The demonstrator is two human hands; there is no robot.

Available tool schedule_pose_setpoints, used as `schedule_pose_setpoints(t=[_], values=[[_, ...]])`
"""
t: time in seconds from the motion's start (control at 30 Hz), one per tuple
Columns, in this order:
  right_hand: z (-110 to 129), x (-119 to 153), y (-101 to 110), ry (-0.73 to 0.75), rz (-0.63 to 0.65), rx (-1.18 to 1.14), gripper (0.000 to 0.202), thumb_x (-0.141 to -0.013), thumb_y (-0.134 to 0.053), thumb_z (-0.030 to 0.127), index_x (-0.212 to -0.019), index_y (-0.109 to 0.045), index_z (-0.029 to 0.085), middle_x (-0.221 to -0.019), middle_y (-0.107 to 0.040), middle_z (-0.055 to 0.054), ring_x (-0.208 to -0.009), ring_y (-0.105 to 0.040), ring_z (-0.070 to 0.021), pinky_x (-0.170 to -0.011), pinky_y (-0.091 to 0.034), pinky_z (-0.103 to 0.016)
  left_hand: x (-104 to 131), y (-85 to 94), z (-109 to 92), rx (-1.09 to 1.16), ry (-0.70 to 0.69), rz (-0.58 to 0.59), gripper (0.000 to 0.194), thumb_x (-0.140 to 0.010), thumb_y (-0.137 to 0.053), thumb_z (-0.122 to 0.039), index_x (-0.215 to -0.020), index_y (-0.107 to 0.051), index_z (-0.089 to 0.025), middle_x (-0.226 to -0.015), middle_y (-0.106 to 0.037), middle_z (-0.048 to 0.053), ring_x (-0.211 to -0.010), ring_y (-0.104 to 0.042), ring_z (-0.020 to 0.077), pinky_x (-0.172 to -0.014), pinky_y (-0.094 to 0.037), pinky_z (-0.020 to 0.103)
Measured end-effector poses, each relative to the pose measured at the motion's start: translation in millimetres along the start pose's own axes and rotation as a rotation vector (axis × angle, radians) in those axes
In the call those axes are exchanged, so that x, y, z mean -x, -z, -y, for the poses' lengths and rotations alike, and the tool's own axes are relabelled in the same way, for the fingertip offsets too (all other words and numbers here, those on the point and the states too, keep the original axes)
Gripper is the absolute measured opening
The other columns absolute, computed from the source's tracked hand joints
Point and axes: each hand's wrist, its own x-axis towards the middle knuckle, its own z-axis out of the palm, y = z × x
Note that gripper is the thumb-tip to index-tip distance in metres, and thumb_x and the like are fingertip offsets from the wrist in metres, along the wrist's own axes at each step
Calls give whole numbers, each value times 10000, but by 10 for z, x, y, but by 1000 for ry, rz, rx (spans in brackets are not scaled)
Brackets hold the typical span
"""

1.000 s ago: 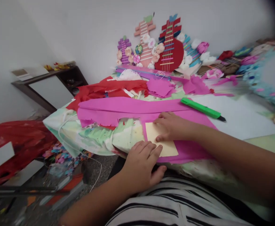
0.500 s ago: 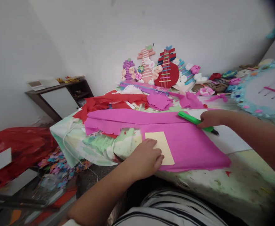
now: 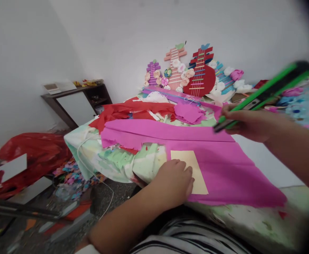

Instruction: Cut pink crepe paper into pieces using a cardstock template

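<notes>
In my right hand [image 3: 249, 123] is a green and black box cutter [image 3: 265, 92], raised above the table and tilted, its dark tip pointing down and left. Under it spreads a sheet of magenta crepe paper [image 3: 230, 176], folded along its far part and ragged at the left. A cream rectangular card [image 3: 199, 176] lies on that sheet near the front edge. My left hand [image 3: 175, 181] rests flat on the card's left side, fingers slightly bent, hiding part of it. Whether the cutter's blade is out, I cannot tell.
Red crepe paper [image 3: 141, 109] and magenta scraps [image 3: 188, 113] lie farther back. Decorated paper guitars [image 3: 203, 77] lean against the wall. White paper [image 3: 270, 162] lies at the right. A low cabinet [image 3: 75, 106] stands left, near a red plastic bag [image 3: 38, 158] on the floor.
My right hand has lifted the box cutter off the magenta paper and turned it, so its dark tip now points left. My left hand stays on the card. The view has shifted slightly left.
</notes>
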Motion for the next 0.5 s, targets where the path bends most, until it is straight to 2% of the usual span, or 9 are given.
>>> schedule_pose_setpoints(t=[0.03, 0.1, 0.2, 0.33, 0.43, 0.5], values=[[-5, -6, -149, -19, 114, -83, 201, -722, -490, 311, -589, -412, 182, -421, -328, 61, -347, -274, -30, -361, -193, -190, -2, -2, 0, -16, -21, -5, 202, -828, -360, -221, -874, -534, -130, -780, -544, 53, -740, -507, 186, -698, -418, 332], [-52, -53, -412, -26, 227, -104, 241, -732, -490, 330, -567, -408, 175, -396, -315, 60, -341, -263, -32, -354, -169, -194, -4, -19, 4, -37, -48, -19, 207, -825, -355, -206, -896, -532, -124, -811, -547, 62, -759, -504, 188, -712, -411, 337], [-165, -183, -670, 1, 258, -149, 217, -758, -465, 386, -688, -492, 182, -413, -390, 50, -348, -321, -54, -342, -209, -194, -8, -59, 9, -40, -65, -8, 202, -821, -362, -199, -847, -551, -132, -878, -557, 71, -838, -497, 198, -771, -391, 355], [-272, -341, -816, -12, 344, -259, 310, -743, -481, 461, -928, -518, 215, -512, -495, 38, -427, -445, -79, -371, -321, -191, -10, -100, 3, 20, -27, 56, 206, -801, -380, -222, -800, -563, -127, -938, -557, 93, -934, -472, 242, -805, -376, 399], [-317, -414, -884, -70, 427, -220, 351, -699, -532, 480, -861, -555, 169, -628, -563, -10, -511, -524, -96, -439, -402, -211, -3, -113, 10, 87, 32, 93, 231, -792, -374, -251, -822, -559, -116, -947, -554, 113, -948, -464, 270, -789, -386, 420], [-352, -454, -940, -75, 454, -200, 348, -684, -549, 475, -818, -567, 154, -602, -553, -7, -478, -509, -86, -435, -404, -213, 5, -118, 25, 118, 31, 94, 244, -792, -365, -256, -840, -559, -114, -956, -552, 115, -959, -459, 279, -789, -388, 425]])
